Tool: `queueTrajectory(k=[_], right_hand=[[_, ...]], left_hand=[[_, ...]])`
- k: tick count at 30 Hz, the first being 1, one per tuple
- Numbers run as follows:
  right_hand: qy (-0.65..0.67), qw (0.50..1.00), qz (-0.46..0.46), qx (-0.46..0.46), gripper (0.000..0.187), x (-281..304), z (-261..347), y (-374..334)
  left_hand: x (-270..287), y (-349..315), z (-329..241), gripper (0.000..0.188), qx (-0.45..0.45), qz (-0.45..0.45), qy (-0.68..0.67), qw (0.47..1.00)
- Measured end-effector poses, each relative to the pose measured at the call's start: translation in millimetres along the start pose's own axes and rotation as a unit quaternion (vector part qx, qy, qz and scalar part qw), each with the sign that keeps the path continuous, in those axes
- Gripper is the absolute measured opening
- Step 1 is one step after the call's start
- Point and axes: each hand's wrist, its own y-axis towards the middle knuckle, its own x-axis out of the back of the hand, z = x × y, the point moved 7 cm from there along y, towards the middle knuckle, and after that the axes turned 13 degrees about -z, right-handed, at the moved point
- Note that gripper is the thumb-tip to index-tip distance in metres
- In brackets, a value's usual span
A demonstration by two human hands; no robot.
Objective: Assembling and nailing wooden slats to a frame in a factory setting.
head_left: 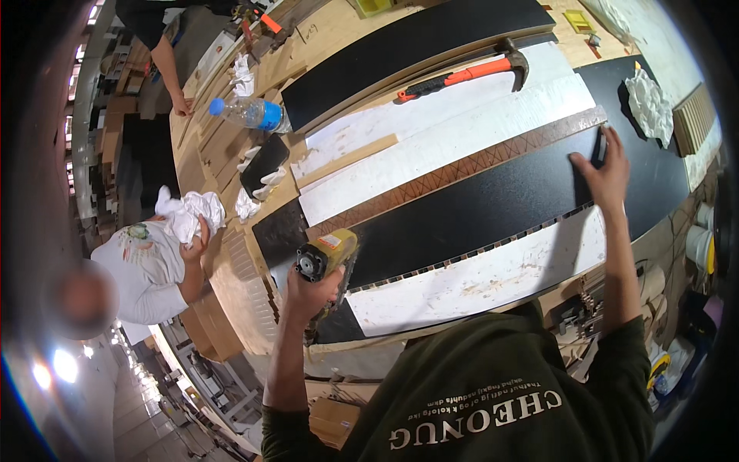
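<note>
Yellow-and-black power tool (336, 250) sits in the left hand (312, 291), fingers wrapped round it, above the left end of a long black board (462, 208). The right hand (608, 173) is half open at the board's other end, thumb and fingers spread; whether its fingertips press down is unclear. A brown strip with crisscross marks (462, 167) spans between the hands along the board's far edge. Beyond, nearer the right hand, lies an orange-handled claw hammer (479, 73); beyond the left, a blue-capped plastic bottle (250, 114) lies on the wooden worktop (327, 50).
</note>
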Motion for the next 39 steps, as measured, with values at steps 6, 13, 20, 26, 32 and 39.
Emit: queueTrajectory(k=[6,13,20,26,32,39], right_hand=[[0.165,0.957,0.168,-0.167,0.067,-9,-84,9],[0.28,0.904,0.253,-0.202,0.055,-21,-94,17],[0.204,0.91,0.305,-0.193,0.046,-18,-84,26],[0.176,0.916,0.318,-0.167,0.046,-18,-81,33],[0.156,0.925,0.318,-0.141,0.047,-17,-77,37],[0.161,0.921,0.33,-0.133,0.051,-22,-84,39]], left_hand=[[-3,3,2,0.016,0.016,-0.011,-0.038,0.999],[-3,1,-2,0.013,0.016,-0.029,-0.02,0.999],[-8,-6,-14,0.015,0.001,-0.032,0.029,0.999],[-23,-7,-33,0.017,0.025,-0.008,0.038,0.999],[-24,-5,-30,0.02,0.017,-0.015,0.038,0.999],[-26,-9,-32,0.025,0.017,-0.026,0.036,0.999]])
